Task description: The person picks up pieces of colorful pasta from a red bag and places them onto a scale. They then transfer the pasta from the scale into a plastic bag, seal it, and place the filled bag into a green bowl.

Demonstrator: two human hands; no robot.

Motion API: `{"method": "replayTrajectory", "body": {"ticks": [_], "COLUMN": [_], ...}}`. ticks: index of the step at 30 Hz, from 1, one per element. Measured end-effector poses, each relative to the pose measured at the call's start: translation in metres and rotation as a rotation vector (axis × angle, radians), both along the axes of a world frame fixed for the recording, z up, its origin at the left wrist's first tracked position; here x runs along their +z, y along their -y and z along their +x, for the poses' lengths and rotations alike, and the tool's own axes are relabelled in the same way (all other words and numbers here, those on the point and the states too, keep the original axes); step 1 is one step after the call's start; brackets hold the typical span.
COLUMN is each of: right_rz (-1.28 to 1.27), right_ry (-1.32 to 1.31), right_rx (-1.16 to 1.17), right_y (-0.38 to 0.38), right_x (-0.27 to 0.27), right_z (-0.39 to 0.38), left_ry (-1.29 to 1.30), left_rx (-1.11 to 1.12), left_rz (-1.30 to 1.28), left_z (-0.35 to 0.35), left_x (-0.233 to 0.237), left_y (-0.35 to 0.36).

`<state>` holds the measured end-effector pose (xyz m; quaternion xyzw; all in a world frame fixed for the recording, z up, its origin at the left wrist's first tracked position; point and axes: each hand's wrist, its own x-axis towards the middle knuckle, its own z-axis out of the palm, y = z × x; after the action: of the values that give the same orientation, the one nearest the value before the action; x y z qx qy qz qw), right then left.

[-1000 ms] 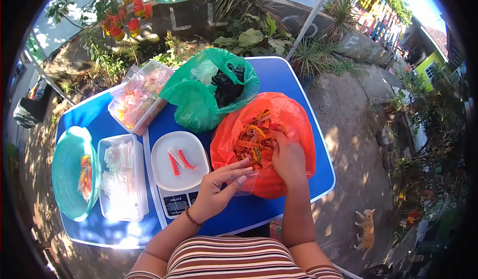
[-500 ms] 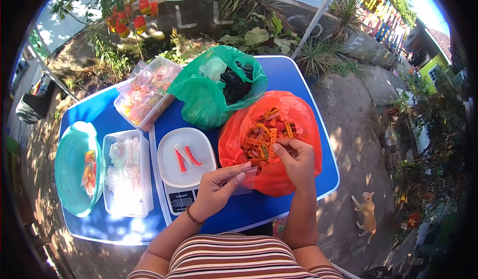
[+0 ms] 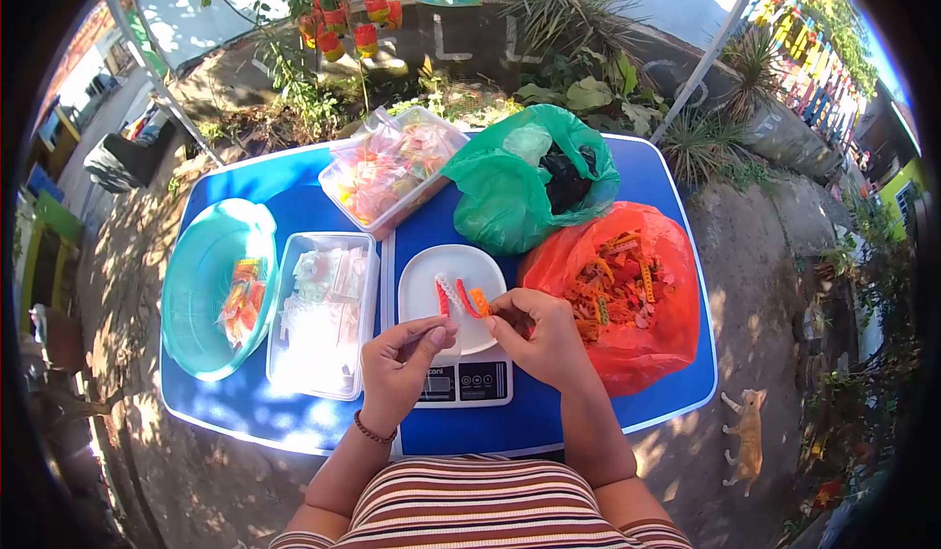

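My left hand (image 3: 402, 358) is closed in a pinch on a small clear plastic bag (image 3: 448, 353), which is hard to see against the scale. Between the fingertips of my right hand (image 3: 539, 338) is an orange ridged snack strip (image 3: 480, 300), held over the right side of the scale's white plate (image 3: 423, 267). Red and whitish strips (image 3: 443, 296) lie on that plate. Below it, the kitchen scale (image 3: 485, 382) shows its dark panel, partly covered by my hands. Right of my right hand, a red plastic bag (image 3: 671, 338) holds many orange and red strips.
A green plastic bag (image 3: 490, 218) with black plastic inside stands behind. Left are a tub of clear bags (image 3: 328, 299), a turquoise basket (image 3: 186, 304) with a filled packet, and a tub of filled packets (image 3: 392, 172). The blue table (image 3: 529, 431) has a white edge. A cat (image 3: 748, 441) lies on the ground.
My right hand has moved left from the red bag to the scale's plate, carrying an orange strip. My left hand stays pinched, now nearer the plate's front. The camera view has shifted left.
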<state>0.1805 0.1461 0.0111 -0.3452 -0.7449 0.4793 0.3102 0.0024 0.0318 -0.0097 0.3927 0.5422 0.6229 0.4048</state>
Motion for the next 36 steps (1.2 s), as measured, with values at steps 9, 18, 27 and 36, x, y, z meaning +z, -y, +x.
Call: {"method": "replayTrajectory", "body": {"ticks": [9,18,27,36], "right_rz": [0.084,-0.066,-0.068,-0.074], "right_ry": [0.19,0.149,0.241,0.262], "right_rx": [-0.088,-0.058,0.072,0.112], "right_y": [-0.008,0.013,0.041,0.046], "right_x": [-0.036,-0.007,-0.012,-0.015], "right_z": [-0.054,-0.016,0.002,0.009], "left_ry": [0.107,0.142,0.174,0.168], "left_rx": [0.125,0.104,0.073,0.082], "left_rz": [-0.055,-0.052,-0.025,-0.021], "left_z": [-0.029,-0.035,-0.037,-0.034], "left_x": [-0.012,-0.004,-0.006,-0.006], "left_y": [0.045,0.049,0.045,0.044]}}
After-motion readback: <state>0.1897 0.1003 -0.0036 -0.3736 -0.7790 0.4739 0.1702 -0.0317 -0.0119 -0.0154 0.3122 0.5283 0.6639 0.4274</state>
